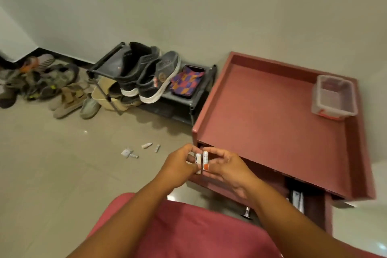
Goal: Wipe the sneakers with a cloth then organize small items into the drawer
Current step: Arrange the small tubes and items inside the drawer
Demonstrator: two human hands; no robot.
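Tiled floor, cabinet [272, 115], open drawer [301, 197], 2 batteries [201, 161] between hands

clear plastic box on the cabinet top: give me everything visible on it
The clear plastic box is a small rectangular tub of see-through, slightly frosted plastic with rounded corners, a thick rim and a red strip along its near lower edge. It has no lid on and looks empty. It sits upright in the far right corner of the reddish cabinet top, near the raised edge. Neither hand touches it.
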